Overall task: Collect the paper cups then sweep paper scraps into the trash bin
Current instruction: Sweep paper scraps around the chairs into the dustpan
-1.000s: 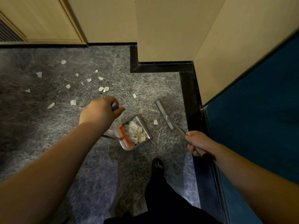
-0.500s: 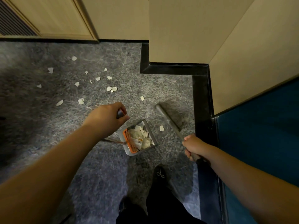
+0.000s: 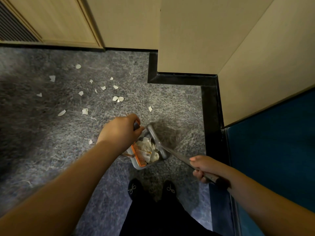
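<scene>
Paper scraps (image 3: 84, 111) lie scattered over the left and middle of the grey speckled floor (image 3: 42, 150), most of them well apart from the dustpan, with 1 small piece (image 3: 90, 142) just beside the left forearm. Along the far left edge of the floor stands a wooden door (image 3: 56, 19) with a slatted vent at its corner. The left hand (image 3: 119, 133) is curled shut around the dark grip of the dustpan's upright handle, knuckles up. Below it the grey dustpan (image 3: 136, 165) rests on the floor, tilted, with an orange comb (image 3: 138, 155) along its near rim and a heap of white scraps (image 3: 150, 150) inside. The broom (image 3: 156, 140) lies with its grey bar across the dustpan's open mouth, its bristles blurred over the floor just beyond. Its long handle runs down to the right hand (image 3: 205, 167), whose fingers are wrapped tight around it, thumb laid along the shaft. 2 dark shoes (image 3: 134, 188) with small bows stand near the dustpan. A black baseboard (image 3: 211, 116) edges the floor on the right, under beige walls and a blue panel (image 3: 281, 150).
</scene>
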A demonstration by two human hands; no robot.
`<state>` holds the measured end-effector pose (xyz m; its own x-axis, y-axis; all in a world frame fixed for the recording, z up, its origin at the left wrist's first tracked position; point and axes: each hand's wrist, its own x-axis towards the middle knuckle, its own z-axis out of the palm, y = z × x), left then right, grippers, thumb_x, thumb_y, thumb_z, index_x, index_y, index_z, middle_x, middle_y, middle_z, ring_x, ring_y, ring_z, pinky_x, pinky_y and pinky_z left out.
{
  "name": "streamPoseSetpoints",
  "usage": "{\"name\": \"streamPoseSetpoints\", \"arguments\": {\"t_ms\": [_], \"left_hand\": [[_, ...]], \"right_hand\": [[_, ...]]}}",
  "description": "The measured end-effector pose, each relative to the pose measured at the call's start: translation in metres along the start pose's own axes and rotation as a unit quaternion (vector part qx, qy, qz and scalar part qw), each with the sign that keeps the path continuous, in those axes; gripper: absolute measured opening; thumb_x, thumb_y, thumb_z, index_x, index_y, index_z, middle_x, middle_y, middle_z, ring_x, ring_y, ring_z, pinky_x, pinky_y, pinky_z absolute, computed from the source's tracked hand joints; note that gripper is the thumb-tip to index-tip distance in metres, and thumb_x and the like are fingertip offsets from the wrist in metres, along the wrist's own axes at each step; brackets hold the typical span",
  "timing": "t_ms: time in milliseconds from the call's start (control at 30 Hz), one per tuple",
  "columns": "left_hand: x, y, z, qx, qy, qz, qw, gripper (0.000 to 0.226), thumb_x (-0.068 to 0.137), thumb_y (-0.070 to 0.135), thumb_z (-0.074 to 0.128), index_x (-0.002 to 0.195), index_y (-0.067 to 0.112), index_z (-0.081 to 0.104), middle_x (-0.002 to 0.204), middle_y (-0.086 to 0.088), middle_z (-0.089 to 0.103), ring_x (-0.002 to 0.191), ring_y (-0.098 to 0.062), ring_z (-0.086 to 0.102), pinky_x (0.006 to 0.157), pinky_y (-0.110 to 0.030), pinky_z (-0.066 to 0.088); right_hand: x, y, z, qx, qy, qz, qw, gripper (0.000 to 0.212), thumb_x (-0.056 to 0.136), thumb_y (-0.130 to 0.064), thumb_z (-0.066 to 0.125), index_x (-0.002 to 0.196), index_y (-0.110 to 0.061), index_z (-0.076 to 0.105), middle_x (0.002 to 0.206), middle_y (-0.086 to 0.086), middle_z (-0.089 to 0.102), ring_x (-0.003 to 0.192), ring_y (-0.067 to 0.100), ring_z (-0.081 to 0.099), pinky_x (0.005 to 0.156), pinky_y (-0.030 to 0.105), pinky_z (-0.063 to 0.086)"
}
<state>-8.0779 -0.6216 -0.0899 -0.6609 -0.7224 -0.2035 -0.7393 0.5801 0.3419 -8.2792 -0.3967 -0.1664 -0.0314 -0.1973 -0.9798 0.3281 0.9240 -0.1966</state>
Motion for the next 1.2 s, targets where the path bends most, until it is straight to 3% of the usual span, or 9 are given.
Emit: {"name": "streamPoseSetpoints", "arguments": {"t_ms": [133,333,533,633,767,833,933,1067,1200], "left_hand": [[-0.005,-0.019,-0.007,-0.023,0.016,-0.021,0.999,0.022,0.088,0.047,0.064,0.097,0.028,0.06,0.075,0.003,0.062,0.069,-0.024,0.059,0.054,-0.028,0.039],[-0.017,-0.072,-0.026,-0.092,0.065,-0.102,0.988,0.017,0.086,0.046,0.066,0.089,0.031,0.06,0.069,0.006,0.056,0.068,-0.022,0.056,0.056,-0.029,0.041],[-0.019,-0.106,-0.043,-0.11,0.091,-0.111,0.984,0.016,0.086,0.048,0.065,0.088,0.032,0.059,0.068,0.007,0.059,0.069,-0.022,0.058,0.058,-0.03,0.044],[-0.012,-0.119,-0.052,-0.103,0.111,-0.129,0.98,0.018,0.085,0.049,0.065,0.089,0.032,0.06,0.063,0.012,0.052,0.067,-0.02,0.055,0.059,-0.029,0.042],[0.005,-0.135,-0.068,-0.094,0.12,-0.142,0.978,0.02,0.085,0.05,0.064,0.091,0.031,0.063,0.076,-0.001,0.066,0.075,-0.028,0.063,0.06,-0.031,0.045],[0.017,-0.144,-0.077,-0.094,0.132,-0.151,0.975,0.02,0.085,0.05,0.066,0.088,0.03,0.065,0.078,-0.003,0.067,0.077,-0.03,0.063,0.061,-0.03,0.041],[0.035,-0.157,-0.089,-0.095,0.14,-0.173,0.97,0.022,0.083,0.052,0.066,0.083,0.03,0.065,0.071,0.0,0.063,0.068,-0.024,0.056,0.059,-0.029,0.039],[0.067,-0.177,-0.102,-0.089,0.126,-0.208,0.966,0.024,0.084,0.055,0.064,0.08,0.031,0.063,0.068,0.009,0.059,0.063,-0.013,0.054,0.054,-0.027,0.041],[0.104,-0.189,-0.111,-0.085,0.111,-0.24,0.961,0.027,0.083,0.057,0.063,0.079,0.03,0.063,0.071,0.008,0.062,0.065,-0.011,0.056,0.057,-0.029,0.048]], "right_hand": [[-0.014,-0.009,0.019,-0.012,0.024,0.003,1.0,0.036,0.104,-0.023,0.037,0.14,-0.022,0.035,0.071,0.006,0.045,0.041,0.006,0.037,0.039,0.018,0.031],[-0.028,-0.028,0.053,0.024,0.055,-0.026,0.998,0.012,0.103,-0.024,0.037,0.113,-0.02,0.045,0.067,0.005,0.045,0.036,0.005,0.039,0.036,0.017,0.033],[-0.032,-0.064,0.071,0.044,0.114,-0.082,0.989,0.014,0.103,-0.021,0.038,0.116,-0.02,0.045,0.068,0.007,0.044,0.035,0.006,0.038,0.035,0.016,0.033],[-0.032,-0.087,0.073,0.028,0.112,-0.102,0.988,0.019,0.104,-0.017,0.036,0.119,-0.019,0.047,0.068,0.008,0.043,0.04,0.009,0.037,0.036,0.017,0.032],[-0.026,-0.115,0.072,0.027,0.112,-0.118,0.986,0.024,0.104,-0.016,0.034,0.118,-0.011,0.052,0.066,0.008,0.04,0.038,0.01,0.036,0.036,0.017,0.031],[-0.019,-0.132,0.069,0.035,0.111,-0.12,0.986,0.029,0.104,-0.016,0.033,0.126,-0.004,0.047,0.065,0.008,0.039,0.035,0.009,0.037,0.035,0.016,0.031],[-0.003,-0.161,0.063,0.037,0.108,-0.117,0.987,0.027,0.104,-0.016,0.036,0.127,-0.007,0.045,0.063,0.009,0.039,0.032,0.011,0.037,0.034,0.016,0.032],[0.021,-0.215,0.052,0.021,0.074,-0.074,0.994,0.013,0.104,-0.015,0.036,0.11,-0.012,0.047,0.061,0.009,0.038,0.035,0.014,0.035,0.037,0.019,0.03],[0.041,-0.264,0.045,0.007,0.066,-0.068,0.995,0.016,0.103,-0.018,0.041,0.119,-0.018,0.041,0.07,0.012,0.046,0.049,0.016,0.04,0.038,0.021,0.036]]}}
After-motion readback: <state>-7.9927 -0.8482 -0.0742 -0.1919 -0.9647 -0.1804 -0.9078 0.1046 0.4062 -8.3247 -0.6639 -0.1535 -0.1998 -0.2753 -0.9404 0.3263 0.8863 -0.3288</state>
